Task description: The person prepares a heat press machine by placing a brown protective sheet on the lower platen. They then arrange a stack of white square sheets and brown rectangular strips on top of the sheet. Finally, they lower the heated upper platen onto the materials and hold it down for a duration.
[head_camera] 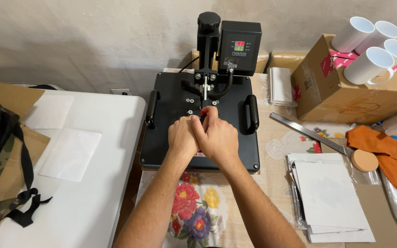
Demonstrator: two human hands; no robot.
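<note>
Heat press (161, 138) lies closed, centre of tabletop (253, 216), directly ahead of us. Handle (204, 111) runs along midline, from rear column toward us. Left hand (183, 138) and right hand (218, 137) side by side, equally near, fingers wrapped tight over handle end. We note mugs (368, 39) far right

Bare white table (93, 202) left of heat press (198, 151); right side blocked: paper stack (331, 202), ruler (309, 133), cardboard box (341, 92).
</note>
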